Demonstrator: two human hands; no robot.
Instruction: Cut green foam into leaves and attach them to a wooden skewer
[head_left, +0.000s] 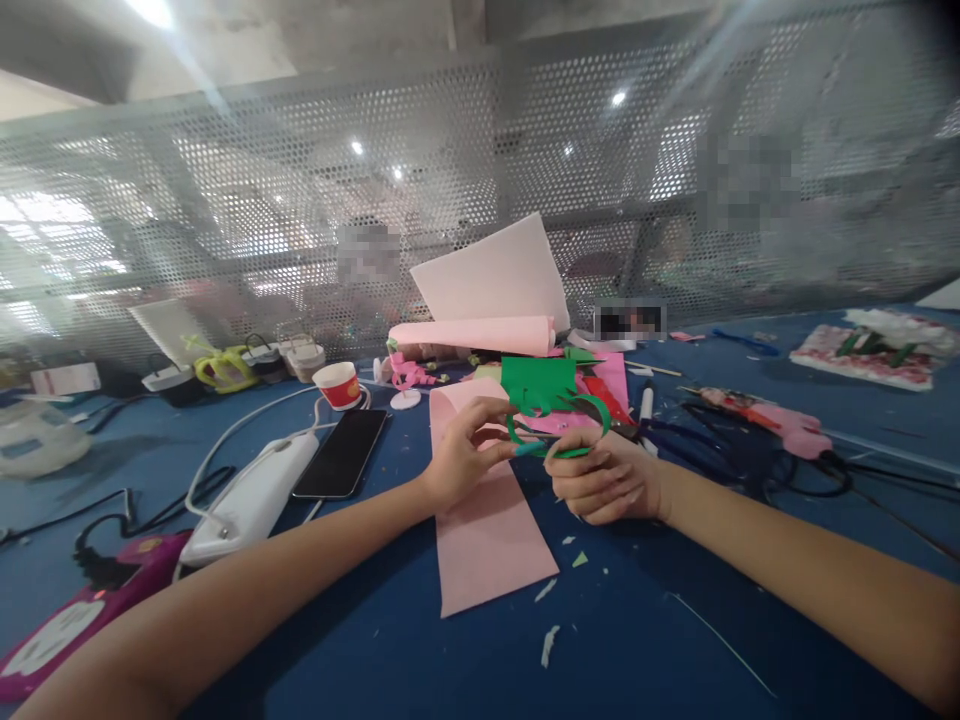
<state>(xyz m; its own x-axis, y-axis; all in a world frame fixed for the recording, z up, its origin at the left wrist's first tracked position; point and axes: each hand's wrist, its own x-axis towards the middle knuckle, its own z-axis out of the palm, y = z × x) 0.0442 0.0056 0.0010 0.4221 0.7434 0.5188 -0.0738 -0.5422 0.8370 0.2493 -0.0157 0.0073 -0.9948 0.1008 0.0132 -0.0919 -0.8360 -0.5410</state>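
Observation:
My left hand (476,450) pinches the left end of a curled green paper strip (598,410) near the middle of the view, with a bluish tip at its fingers. My right hand (607,478) is closed around the strip's lower right part, its fingers folded. Whether it also holds a tool is hidden. The strip forms a loop between the hands. Under my left hand a pink paper sheet (495,550) lies on the blue table (637,640). Just behind the hands is a green paper piece (536,378) with a cut edge.
On the left are a black phone (343,455), a white power strip (251,500), a paper cup (337,386) and a magenta device (97,610). A pink roll (472,334) lies at the back. To the right are dark-handled scissors (686,440) and a pink glue gun (787,425).

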